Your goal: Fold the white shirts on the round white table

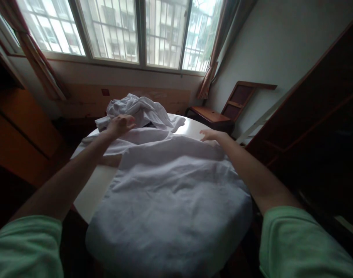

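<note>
A large piece of white cloth [176, 185] lies spread over a round white table [95, 189], its near end draping past the front edge. Soft wrinkles cross its middle, and whether it is a garment or a sheet I cannot tell. Over its far left part is my left hand [122, 124], fingers apart and nothing visible in them, in front of a crumpled heap of white cloth [141, 108]. My right hand [211, 135] is at the cloth's far right edge, fingers stretched out and loosely curved; contact with the cloth is unclear.
Behind the table, a barred window [115, 31] lets in light between curtains [37, 54]. A wooden chair [212, 115] stands at the back right. Orange-brown furniture [22, 131] is on the left, and a dark wooden cabinet [303, 116] rises at the right.
</note>
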Demonstrator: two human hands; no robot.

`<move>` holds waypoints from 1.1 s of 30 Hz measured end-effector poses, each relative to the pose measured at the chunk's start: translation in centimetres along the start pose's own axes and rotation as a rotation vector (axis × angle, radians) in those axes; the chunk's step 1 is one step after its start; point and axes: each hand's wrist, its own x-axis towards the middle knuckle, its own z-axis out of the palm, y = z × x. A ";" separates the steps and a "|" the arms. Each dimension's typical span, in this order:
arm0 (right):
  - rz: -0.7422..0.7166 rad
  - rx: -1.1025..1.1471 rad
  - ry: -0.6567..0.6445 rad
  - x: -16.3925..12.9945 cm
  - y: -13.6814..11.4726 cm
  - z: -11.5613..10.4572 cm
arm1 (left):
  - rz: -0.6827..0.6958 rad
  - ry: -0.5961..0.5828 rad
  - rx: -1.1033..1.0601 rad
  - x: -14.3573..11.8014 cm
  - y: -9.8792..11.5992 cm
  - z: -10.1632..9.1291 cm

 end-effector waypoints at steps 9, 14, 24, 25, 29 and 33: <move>-0.065 0.019 0.103 -3.9 -1.9 3.7 | 0.469 -0.206 0.005 -3.0 2.9 5.4; -0.066 -0.009 0.109 -5.0 0.3 4.7 | 0.336 -0.396 -0.268 -6.1 1.8 3.3; 0.109 0.069 0.866 -5.9 0.6 0.6 | 0.092 -0.505 -0.284 -3.5 3.3 3.4; 0.092 0.107 0.945 -5.9 0.5 -0.1 | 0.102 -0.505 -0.319 -3.4 3.5 3.3; 0.064 0.263 1.103 -5.5 0.0 -1.9 | 0.145 -0.573 -0.559 -3.6 3.2 2.2; 0.065 0.369 1.147 -5.5 -0.8 -2.6 | 0.085 -0.594 -0.598 -3.2 1.2 -0.1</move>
